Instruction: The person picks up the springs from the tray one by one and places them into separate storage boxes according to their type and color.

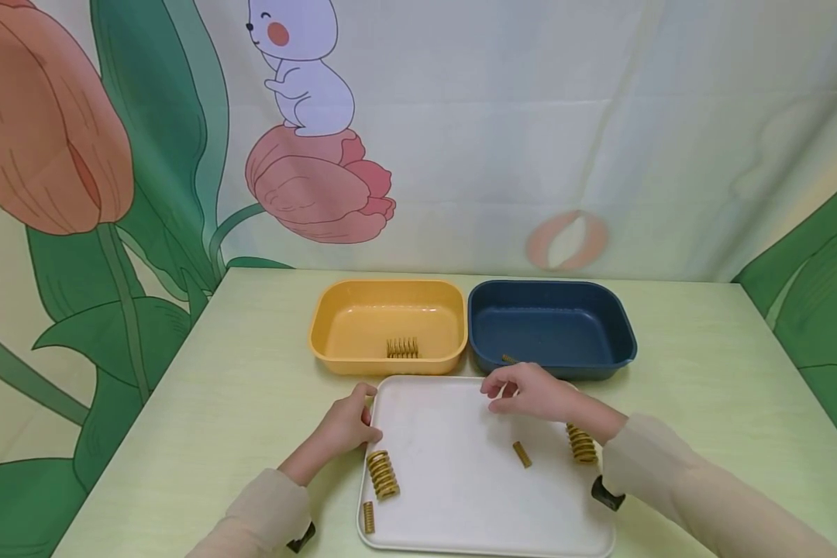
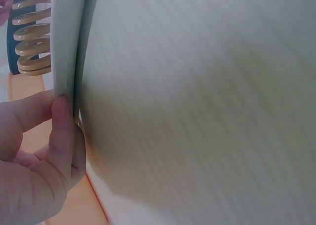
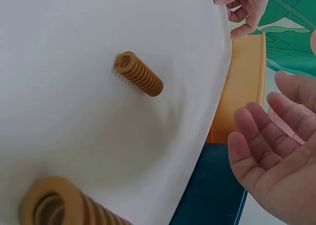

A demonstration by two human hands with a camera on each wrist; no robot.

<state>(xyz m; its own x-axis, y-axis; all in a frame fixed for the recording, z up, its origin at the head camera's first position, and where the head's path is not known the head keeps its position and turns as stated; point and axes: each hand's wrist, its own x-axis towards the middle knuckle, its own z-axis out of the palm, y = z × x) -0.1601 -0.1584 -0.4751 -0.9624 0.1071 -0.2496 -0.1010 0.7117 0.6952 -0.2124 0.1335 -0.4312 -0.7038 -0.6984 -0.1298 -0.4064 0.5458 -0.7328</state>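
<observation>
My left hand (image 1: 342,422) pinches the left rim of a white tray (image 1: 453,511), thumb on top and fingers curled at the edge. Over the tray's far right part hovers my right hand (image 1: 530,390), its fingers loosely bent with nothing between them. Below it lies a small brass-coloured coil spring (image 1: 521,454), seen close up in the right wrist view. A large coil spring (image 1: 582,444) sits by the tray's right side, partly behind the right wrist. On the left side lie another large spring (image 1: 383,474) and a small spring (image 1: 369,517).
Behind the tray, a yellow bin (image 1: 335,364) holds a large spring (image 1: 402,348). Beside it, a dark blue bin (image 1: 624,345) has a small spring (image 1: 509,359) inside its near wall. A printed curtain (image 1: 460,194) hangs behind the pale green table (image 1: 251,372).
</observation>
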